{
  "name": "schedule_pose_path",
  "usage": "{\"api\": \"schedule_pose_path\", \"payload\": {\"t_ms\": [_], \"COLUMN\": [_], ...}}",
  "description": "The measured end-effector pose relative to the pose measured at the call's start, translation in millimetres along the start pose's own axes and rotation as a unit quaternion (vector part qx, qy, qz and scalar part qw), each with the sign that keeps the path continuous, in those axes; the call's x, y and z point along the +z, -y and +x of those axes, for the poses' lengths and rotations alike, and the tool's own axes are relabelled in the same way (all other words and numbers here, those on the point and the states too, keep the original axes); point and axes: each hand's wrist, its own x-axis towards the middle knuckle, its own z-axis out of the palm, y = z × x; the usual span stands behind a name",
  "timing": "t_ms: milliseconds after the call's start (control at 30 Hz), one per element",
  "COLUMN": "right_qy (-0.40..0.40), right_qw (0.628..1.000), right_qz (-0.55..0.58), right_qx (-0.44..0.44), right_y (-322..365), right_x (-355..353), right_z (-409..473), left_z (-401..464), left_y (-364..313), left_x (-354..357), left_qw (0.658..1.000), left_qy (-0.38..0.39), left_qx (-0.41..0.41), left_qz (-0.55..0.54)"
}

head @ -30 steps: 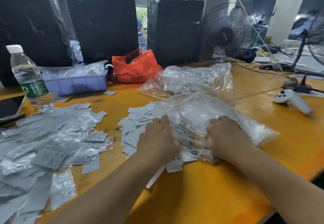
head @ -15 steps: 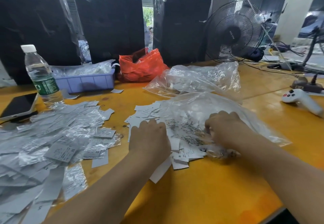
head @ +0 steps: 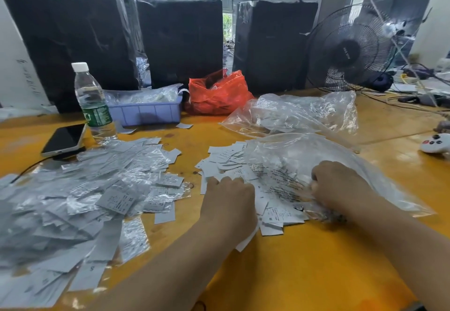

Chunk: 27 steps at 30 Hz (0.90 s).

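While the left hand (head: 229, 200) clutches labels (head: 225, 162), the right hand (head: 341, 186) grips the bag (head: 306, 152).

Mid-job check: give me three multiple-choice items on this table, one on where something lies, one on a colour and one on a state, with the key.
1. Where does the phone lie?
A. on top of a black box
B. on the table beside the water bottle
C. under the fan

2. What colour is the bag next to the blue tray?
A. green
B. black
C. red

3. What is the right hand doing?
A. gripping the clear bag that lies over the labels, fingers curled
B. hanging open above the table
C. holding the water bottle

Key: 1 B, the phone lies flat right next to the bottle's base. 2 C, the crumpled bag by the tray is plainly red. 3 A, the knuckles are bent and the film bunches under the hand.
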Motion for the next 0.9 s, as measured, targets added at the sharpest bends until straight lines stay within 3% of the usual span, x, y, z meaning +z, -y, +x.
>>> {"api": "schedule_pose_path", "payload": {"t_ms": [267, 367, 467, 533, 600, 733, 800, 900], "right_qy": [-0.091, -0.190, -0.227, -0.187, -0.094, 0.097, 0.166, 0.230], "right_qw": [0.993, 0.962, 0.917, 0.880, 0.819, 0.673, 0.622, 0.578], "right_qz": [0.070, 0.185, 0.307, 0.422, 0.558, 0.729, 0.762, 0.779], "right_qx": [-0.018, -0.069, -0.115, -0.110, -0.095, -0.078, -0.068, -0.079], "right_y": [4.3, 12.4, 31.9, 45.9, 64.2, 110.2, 133.0, 161.4], "right_x": [-8.7, -19.5, -38.5, -48.9, -58.6, -70.6, -73.4, -72.5], "right_z": [-8.8, -13.1, -20.2, -26.5, -31.6, -34.9, -33.2, -30.7], "left_z": [3.0, 4.8, 5.5, 4.2, -0.1, -20.7, -35.9, -56.3], "left_y": [4.7, 9.6, 16.3, 23.1, 34.7, 65.8, 80.9, 102.1], "left_x": [3.5, 3.0, -3.9, -14.2, -27.5, -49.9, -54.6, -50.2], "left_qw": [0.996, 0.989, 0.962, 0.934, 0.893, 0.766, 0.702, 0.681], "left_qy": [-0.055, -0.099, -0.153, -0.136, -0.104, -0.065, -0.066, -0.099], "left_qx": [0.010, 0.004, -0.041, -0.092, -0.141, -0.220, -0.242, -0.267], "left_qz": [-0.067, -0.110, -0.222, -0.319, -0.415, -0.600, -0.667, -0.675]}}
